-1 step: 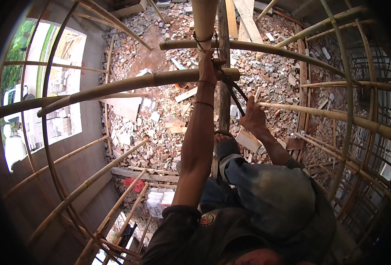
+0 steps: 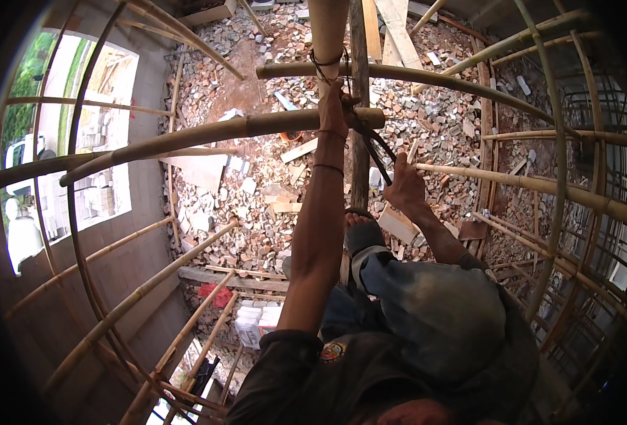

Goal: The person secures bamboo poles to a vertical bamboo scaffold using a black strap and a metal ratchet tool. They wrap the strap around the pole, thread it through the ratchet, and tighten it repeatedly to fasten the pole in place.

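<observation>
My left hand (image 2: pixel 333 113) is closed about the joint where an upright bamboo pole (image 2: pixel 329 35) meets a horizontal bamboo pole (image 2: pixel 249 127). Its fingertips are partly hidden there. Dark long-handled pliers (image 2: pixel 375 150) slant down from this joint, their jaws close to the tie and hard to make out. Lower right, my right hand (image 2: pixel 405 188) is wrapped around the handles of the pliers. Dark wire (image 2: pixel 325 65) binds the upright just above my left hand, where a second horizontal pole (image 2: pixel 434 78) crosses. A wooden post (image 2: pixel 359 163) stands behind the pliers.
My sandalled foot (image 2: pixel 359 221) is beside the post. Bamboo scaffold poles (image 2: pixel 540 185) surround me on both sides. Far below lies ground covered in broken brick rubble (image 2: pixel 426 134) with loose boards (image 2: pixel 396 42). A block wall with a window opening (image 2: pixel 108 134) stands at the left.
</observation>
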### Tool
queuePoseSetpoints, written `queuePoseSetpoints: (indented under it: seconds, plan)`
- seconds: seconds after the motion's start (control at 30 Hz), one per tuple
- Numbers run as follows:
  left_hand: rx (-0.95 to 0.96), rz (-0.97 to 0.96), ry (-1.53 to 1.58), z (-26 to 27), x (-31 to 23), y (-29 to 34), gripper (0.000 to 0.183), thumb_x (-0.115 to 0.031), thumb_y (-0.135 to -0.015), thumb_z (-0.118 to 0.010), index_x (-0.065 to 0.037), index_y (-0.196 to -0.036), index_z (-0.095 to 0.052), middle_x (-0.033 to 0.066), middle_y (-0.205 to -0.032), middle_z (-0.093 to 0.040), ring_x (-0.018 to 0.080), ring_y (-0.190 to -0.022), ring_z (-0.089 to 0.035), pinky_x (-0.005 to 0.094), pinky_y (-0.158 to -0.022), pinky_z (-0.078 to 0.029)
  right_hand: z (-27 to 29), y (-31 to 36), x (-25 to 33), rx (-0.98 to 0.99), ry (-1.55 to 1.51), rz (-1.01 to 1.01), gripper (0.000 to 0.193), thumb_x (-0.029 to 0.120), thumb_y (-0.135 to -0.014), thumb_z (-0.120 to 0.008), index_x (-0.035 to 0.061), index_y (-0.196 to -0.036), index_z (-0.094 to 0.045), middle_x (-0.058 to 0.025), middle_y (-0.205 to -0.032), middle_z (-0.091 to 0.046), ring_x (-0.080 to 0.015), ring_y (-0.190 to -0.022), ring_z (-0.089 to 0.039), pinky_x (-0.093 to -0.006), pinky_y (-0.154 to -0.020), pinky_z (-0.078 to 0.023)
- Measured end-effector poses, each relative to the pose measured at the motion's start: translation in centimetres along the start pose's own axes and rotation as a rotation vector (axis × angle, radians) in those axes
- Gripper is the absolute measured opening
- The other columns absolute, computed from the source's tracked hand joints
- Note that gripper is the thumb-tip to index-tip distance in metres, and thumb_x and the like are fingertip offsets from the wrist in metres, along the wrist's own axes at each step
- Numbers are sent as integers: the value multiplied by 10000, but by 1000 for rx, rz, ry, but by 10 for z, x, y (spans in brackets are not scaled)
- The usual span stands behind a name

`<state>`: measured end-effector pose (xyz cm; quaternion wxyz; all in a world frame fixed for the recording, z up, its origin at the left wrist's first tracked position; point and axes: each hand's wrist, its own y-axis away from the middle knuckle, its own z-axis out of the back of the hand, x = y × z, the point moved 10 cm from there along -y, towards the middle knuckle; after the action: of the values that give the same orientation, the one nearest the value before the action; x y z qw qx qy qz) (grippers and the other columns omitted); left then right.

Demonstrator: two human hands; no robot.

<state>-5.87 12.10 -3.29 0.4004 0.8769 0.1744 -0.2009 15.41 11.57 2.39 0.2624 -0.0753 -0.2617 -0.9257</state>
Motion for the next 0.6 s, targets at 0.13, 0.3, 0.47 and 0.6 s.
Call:
queuePoseSetpoints:
  seconds: [0.13,0.3,0.47,0.6]
  plan:
    - [4,-101,-2,9,-22,6,263,-330,-856,-652,-129,-788,-498,-28,-564,-401,141,-477,-486,271,-414,-364,-5,-3,9,58,-23,9,499,96,-700,-697,-19,-1083,-399,-267,-868,-651,-445,-849,-664,-502,-751,-544]
    - [-38,-121,-23,9,-34,1,256,-257,-869,-645,-120,-758,-460,-31,-567,-333,106,-466,-392,274,-448,-399,9,-13,16,73,-26,77,484,110,-701,-698,-20,-1059,-398,-268,-832,-647,-445,-833,-664,-492,-740,-546]
    - [-30,-18,139,7,-24,-6,266,-189,-877,-642,-151,-733,-422,-60,-611,-355,69,-473,-374,259,-440,-390,19,-10,9,103,-129,120,443,121,-675,-685,3,-1014,-425,-247,-769,-632,-439,-797,-653,-506,-722,-514]
    - [-1,-11,202,8,-30,-9,217,-185,-885,-631,-174,-786,-438,-60,-602,-295,77,-466,-335,263,-429,-357,11,-8,9,239,-329,163,425,142,-656,-682,-2,-997,-474,-215,-765,-608,-387,-759,-633,-458,-706,-496]
